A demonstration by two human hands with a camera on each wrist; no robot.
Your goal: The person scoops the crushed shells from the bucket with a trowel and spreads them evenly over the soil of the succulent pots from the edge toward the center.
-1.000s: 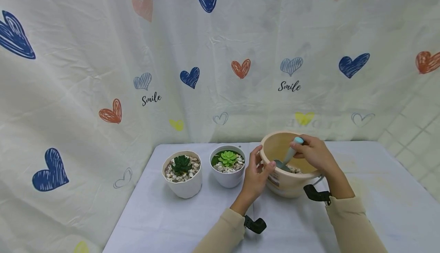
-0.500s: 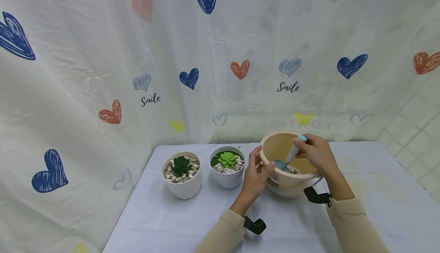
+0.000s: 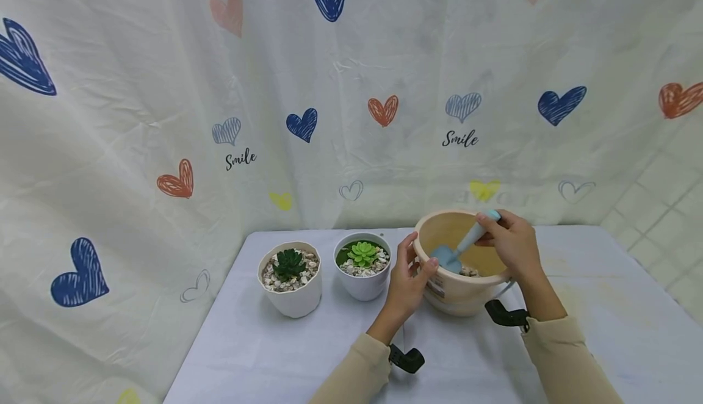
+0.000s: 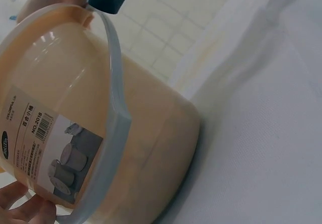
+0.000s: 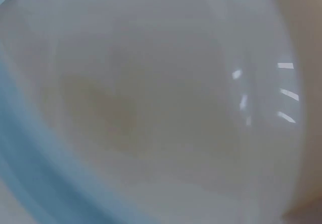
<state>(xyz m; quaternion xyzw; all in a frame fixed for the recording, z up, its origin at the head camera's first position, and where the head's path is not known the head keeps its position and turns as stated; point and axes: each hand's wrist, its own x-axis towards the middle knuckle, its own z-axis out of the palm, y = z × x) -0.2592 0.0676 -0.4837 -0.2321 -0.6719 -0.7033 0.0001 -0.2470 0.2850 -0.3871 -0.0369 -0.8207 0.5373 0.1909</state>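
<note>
A cream plastic bucket (image 3: 458,297) stands on the table, a printed label (image 4: 53,146) on its side and a grey-blue carrying handle (image 4: 116,118) hanging down. My left hand (image 3: 405,285) holds the bucket's left rim between thumb and fingers. My right hand (image 3: 511,242), above the right rim, grips a small blue trowel (image 3: 449,259) by its pale handle. The trowel's blade is inside the bucket, tilted at the left wall near my left thumb. Pale pebbles (image 3: 470,271) show at the bottom; the front wall hides the rest. The right wrist view holds mostly blurred bucket wall (image 5: 166,103).
Left of the bucket stand two white pots of pebbles: one (image 3: 362,285) with a light green succulent (image 3: 363,254), the other (image 3: 299,300) with a dark green one (image 3: 288,263). A white cloth covers the table (image 3: 263,355). A heart-printed curtain (image 3: 340,154) hangs behind.
The trowel's blade has turned and risen toward the bucket's left wall, showing more of its face. My right hand has moved slightly right and up. My left hand and the bucket have stayed put.
</note>
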